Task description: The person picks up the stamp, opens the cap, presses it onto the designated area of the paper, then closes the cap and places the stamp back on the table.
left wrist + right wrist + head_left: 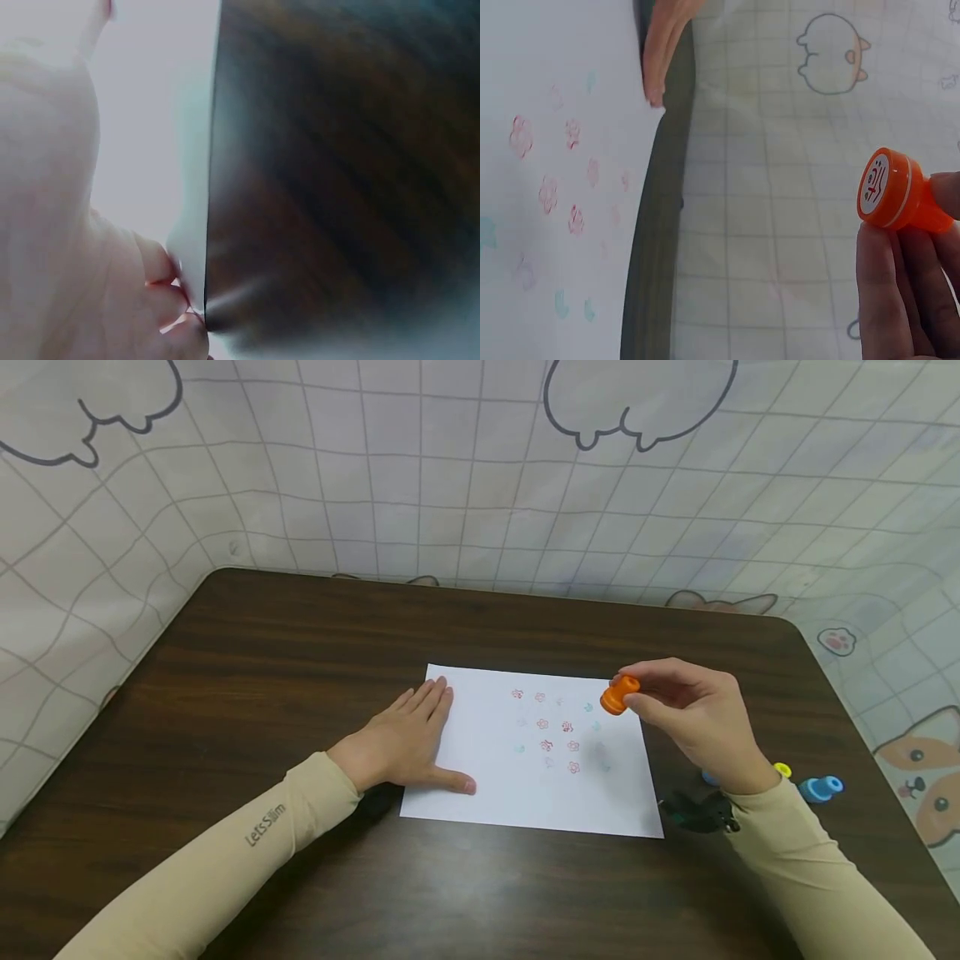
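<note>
My right hand pinches an orange stamp between thumb and fingers, raised above the right edge of a white sheet of paper. In the right wrist view the stamp shows its round white face with red marks. My left hand lies flat on the paper's left side, fingers straight and thumb spread. Small red flower prints and faint teal prints cover the sheet's middle and right. The left wrist view is blurred, showing the palm at the paper's edge.
Beyond the right wrist lie a blue stamp and a yellow one, partly hidden by the arm. The dark wooden table meets a grid-patterned cloth at the back and sides.
</note>
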The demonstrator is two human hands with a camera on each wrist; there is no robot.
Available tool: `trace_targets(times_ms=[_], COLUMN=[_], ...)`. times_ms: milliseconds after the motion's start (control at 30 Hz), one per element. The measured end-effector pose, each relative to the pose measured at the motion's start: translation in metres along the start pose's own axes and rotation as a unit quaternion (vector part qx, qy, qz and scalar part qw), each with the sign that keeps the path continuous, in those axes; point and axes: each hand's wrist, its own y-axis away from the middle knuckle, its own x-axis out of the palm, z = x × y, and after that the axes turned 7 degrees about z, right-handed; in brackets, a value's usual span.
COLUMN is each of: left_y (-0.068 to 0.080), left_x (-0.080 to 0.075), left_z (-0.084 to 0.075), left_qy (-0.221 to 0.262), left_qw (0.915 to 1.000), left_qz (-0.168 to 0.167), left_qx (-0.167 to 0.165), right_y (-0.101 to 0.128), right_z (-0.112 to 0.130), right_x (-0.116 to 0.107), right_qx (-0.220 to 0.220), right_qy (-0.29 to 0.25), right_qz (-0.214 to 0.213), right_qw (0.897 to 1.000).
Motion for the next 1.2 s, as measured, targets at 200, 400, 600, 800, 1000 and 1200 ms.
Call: trace_targets(times_ms=[200,400,600,800,1000,1200], left_y=[-0.002,-0.004,-0.005,-0.008,-0.013,-0.018], left_x=[0.001,0.000,-0.001,0.000,-0.002,-0.003], left_z=[-0.001,-0.002,0.000,-0.001,-0.011,-0.025], left_qy=[-0.003,-0.004,0.006,0.010,0.035,0.136], left_qw=[1.0000,1.0000,0.9999,0.9971,0.9785,0.9495], left_qz=[-0.004,-0.003,-0.006,-0.070,-0.193,-0.259], left_qx=[0.002,0.001,0.007,0.030,0.063,0.113], right_y=[-0.004,-0.008,-0.008,-0.009,-0.009,-0.009], right_z=[-0.002,-0.002,-0.009,-0.017,-0.022,-0.026], right_x=[0.012,0.028,0.040,0.047,0.053,0.059], right_qx=[-0.002,0.010,0.021,0.021,0.035,0.065], right_qy=[-0.028,-0.073,-0.085,-0.089,-0.103,-0.105], right_qz=[0.003,0.012,0.028,0.038,0.047,0.045], right_qw=[1.000,0.997,0.996,0.995,0.993,0.991])
